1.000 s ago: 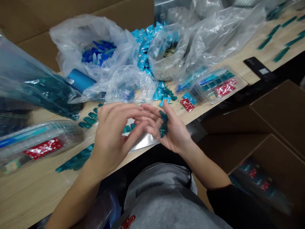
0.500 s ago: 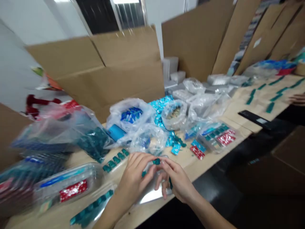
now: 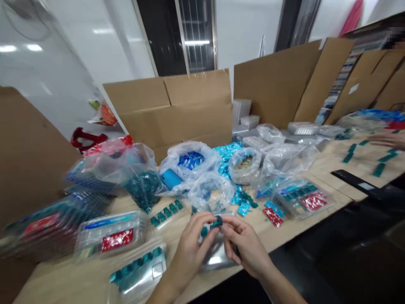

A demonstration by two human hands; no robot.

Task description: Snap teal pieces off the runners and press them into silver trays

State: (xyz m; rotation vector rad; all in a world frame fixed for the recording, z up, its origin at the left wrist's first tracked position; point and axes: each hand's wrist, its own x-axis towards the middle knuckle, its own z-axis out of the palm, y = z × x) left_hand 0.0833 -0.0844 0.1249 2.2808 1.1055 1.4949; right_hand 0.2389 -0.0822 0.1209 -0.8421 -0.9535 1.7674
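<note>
Near the table's front edge my two hands meet around a small dark green piece (image 3: 217, 221). My left hand (image 3: 193, 240) pinches it between thumb and fingers. The fingertips of my right hand (image 3: 245, 245) are closed at its right end. Another dark green bit (image 3: 204, 232) shows by my left fingers; I cannot tell if it is held. Under my hands lies a clear plastic tray (image 3: 218, 256), partly covered. Left of them stands a clear tray with a row of green pieces (image 3: 137, 266), and behind it a strip of similar green pieces (image 3: 166, 212).
Filled plastic trays (image 3: 110, 236) and a tray stack (image 3: 53, 223) stand left. Bags of blue packets (image 3: 190, 160) and green pieces (image 3: 144, 185) sit behind. Right are a packed tray (image 3: 303, 198), red packet (image 3: 272, 217), black flat object (image 3: 357, 183) and another person's hand (image 3: 389, 140).
The camera view has shifted, so the scene sits lower and further right. My hands stay together at the green piece, my right fingers now more curled in. The other person's hand reaches further over the table.
</note>
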